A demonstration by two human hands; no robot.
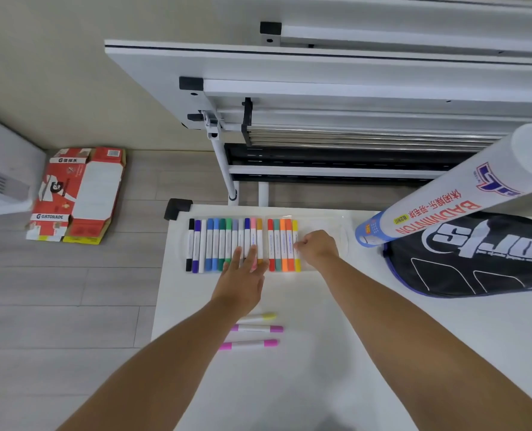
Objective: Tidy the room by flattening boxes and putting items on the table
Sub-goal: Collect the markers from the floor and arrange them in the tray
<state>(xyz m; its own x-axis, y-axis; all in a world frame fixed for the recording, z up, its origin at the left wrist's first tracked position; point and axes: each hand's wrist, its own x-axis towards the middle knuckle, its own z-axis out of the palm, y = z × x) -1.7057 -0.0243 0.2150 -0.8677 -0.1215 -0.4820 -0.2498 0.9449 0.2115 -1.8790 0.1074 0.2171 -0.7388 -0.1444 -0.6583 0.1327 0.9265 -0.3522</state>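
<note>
A clear marker tray [327, 234] lies on the white table [320, 353], filled from the left with a row of coloured markers [215, 244]. My left hand [246, 275] rests on the row with straight fingers, near the pink marker. My right hand [316, 248] has its fingers curled at the yellow marker [296, 241], the rightmost one in the tray; the tray's right part holds nothing. A flattened red Gatorade box [75, 194] lies on the floor to the left.
Three loose markers, one yellow [260, 317] and two pink [257, 328], lie on the table near my left forearm. A white badminton shuttlecock tube [445, 197] leans over a black racket bag [476, 253] at the right. Folded white tables [320, 88] stand behind.
</note>
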